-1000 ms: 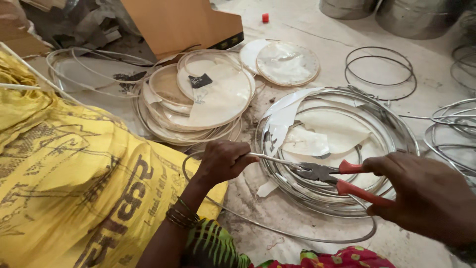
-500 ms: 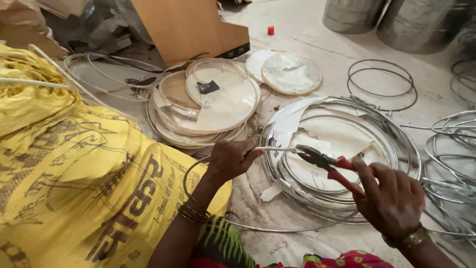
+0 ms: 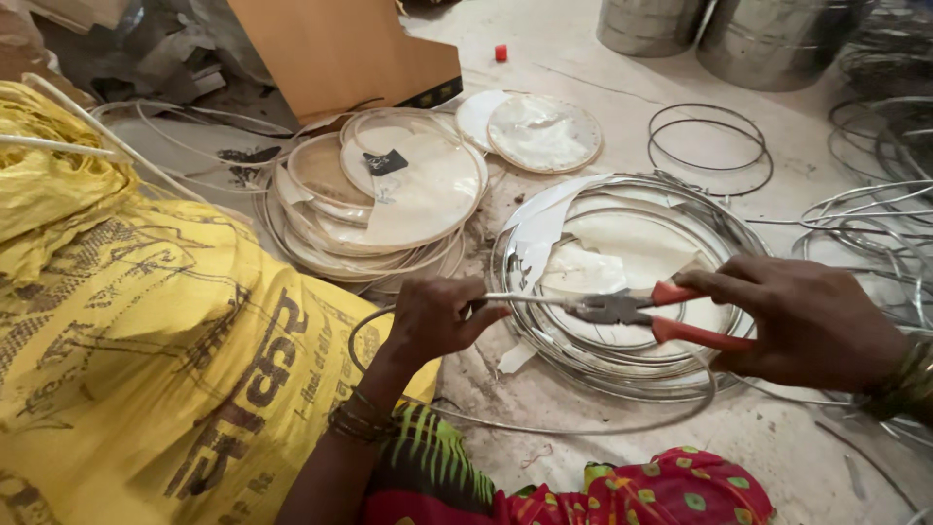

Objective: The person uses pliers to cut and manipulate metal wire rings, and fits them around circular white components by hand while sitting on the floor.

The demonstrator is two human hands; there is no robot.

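Observation:
My left hand pinches one end of a thin metal wire that loops down across the floor in front of me. My right hand grips red-handled pliers, whose jaws clamp the same wire a short way from my left fingers. Both hands hover over the near edge of a stack of metal rings with pale skin sheets lying inside it.
A big yellow woven sack fills the left. Behind it lies a pile of skin-covered hoops, two round pale discs, a cardboard box, loose wire rings and steel drums at the far right.
My right hand with the pliers has swung up from the lower right to level with my left hand. The wire between them is now pulled straight and horizontal.

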